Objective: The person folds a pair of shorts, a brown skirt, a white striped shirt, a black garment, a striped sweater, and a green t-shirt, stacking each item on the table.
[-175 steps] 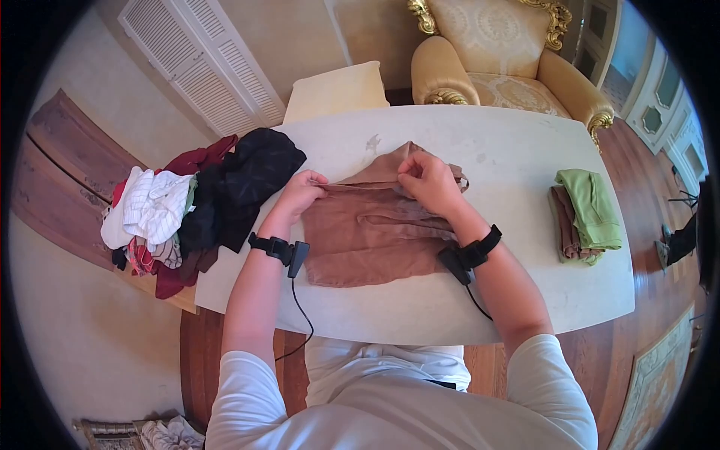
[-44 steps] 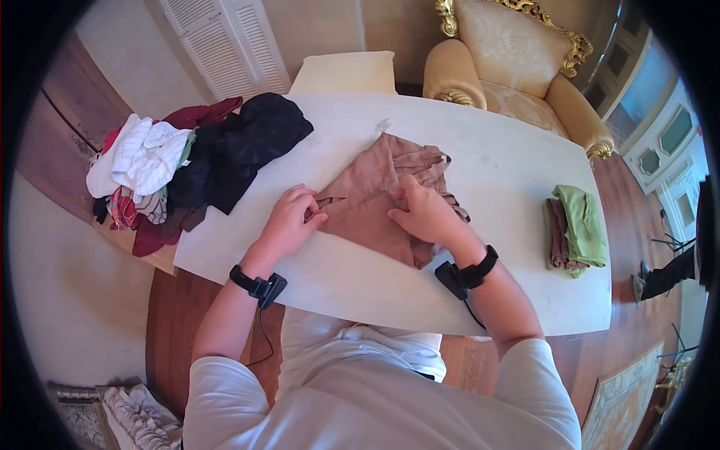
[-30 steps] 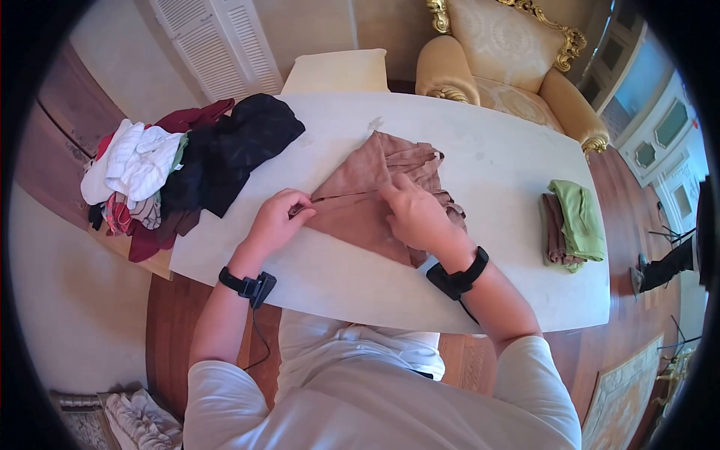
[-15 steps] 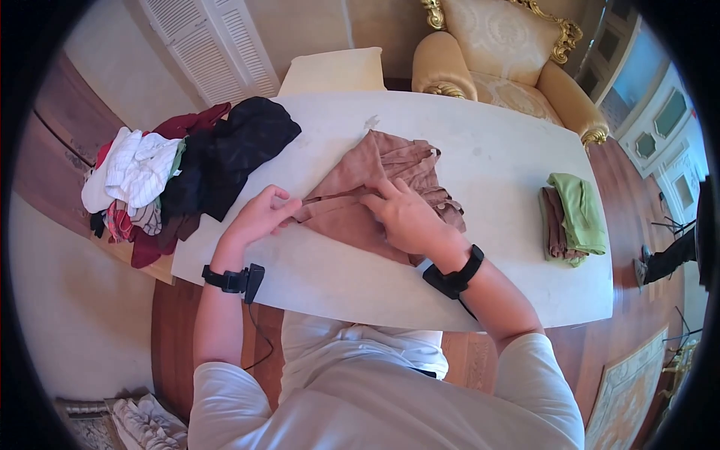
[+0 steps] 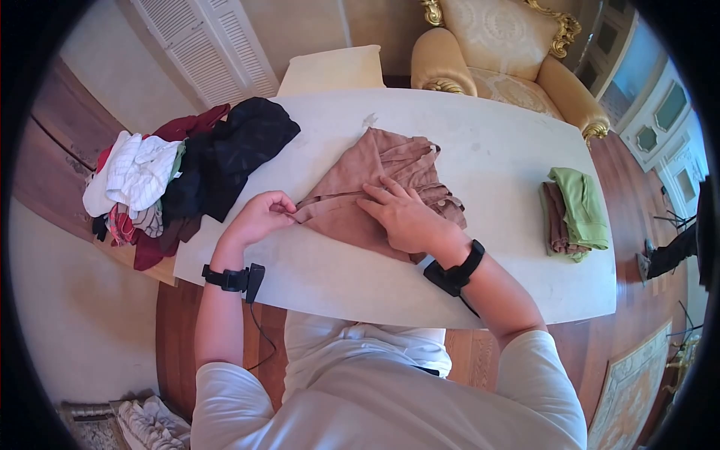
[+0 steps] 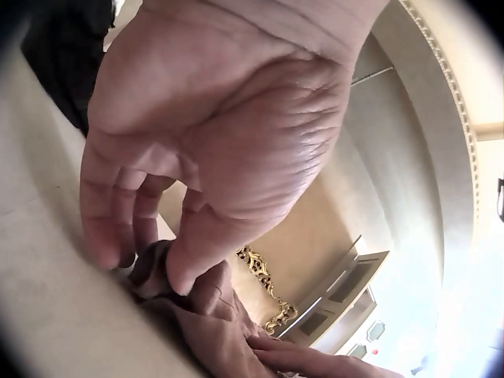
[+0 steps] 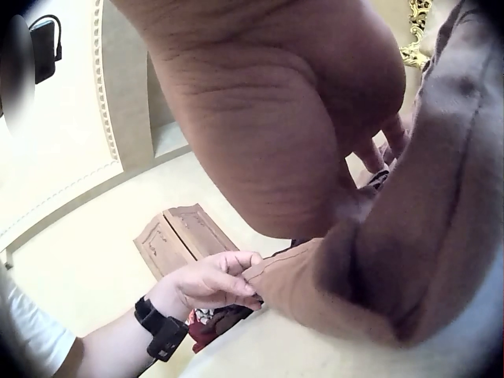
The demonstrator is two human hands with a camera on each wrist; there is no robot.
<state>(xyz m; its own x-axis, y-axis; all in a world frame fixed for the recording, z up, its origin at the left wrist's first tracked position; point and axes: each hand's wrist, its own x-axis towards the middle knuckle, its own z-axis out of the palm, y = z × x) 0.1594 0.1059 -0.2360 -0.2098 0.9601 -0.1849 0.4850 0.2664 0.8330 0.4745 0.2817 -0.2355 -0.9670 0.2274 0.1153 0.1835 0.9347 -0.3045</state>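
At the left of the head view stands a wooden cabinet (image 5: pixel 64 146), its panels meeting at a dark seam, with white louvred doors (image 5: pixel 206 45) at upper left. Beside the cabinet a heap of clothes hides part of the left edge of the pale surface (image 5: pixel 502 187): a white striped garment (image 5: pixel 142 176) on top, dark red cloth (image 5: pixel 191 125) behind it, and a black garment (image 5: pixel 240 146) spreading rightward. A strip of surface shows between the black garment and the left hand (image 5: pixel 259 216), whose thumb and fingers pinch the left corner of a brown garment (image 5: pixel 349 169). That garment lies folded near the middle of the frame, its upper tip toward the far edge, beyond which sits a cream-covered block (image 5: pixel 330 71); its lower border slants down to the right, with a band of surface between it and the curved near edge. The right hand (image 5: pixel 409 221) rests on the cloth, fingers spread and fairly straight, gripping nothing. Right of the garment runs the broadest stretch of surface for moving, bordered at upper right by a gold armchair (image 5: pixel 514 49). A green garment (image 5: pixel 581 206) lies over folded brown cloth (image 5: pixel 555 221), stacked just inside the right edge. Past that edge, someone's dark-clad leg (image 5: pixel 675 253) shows over the wooden floor (image 5: pixel 630 214).
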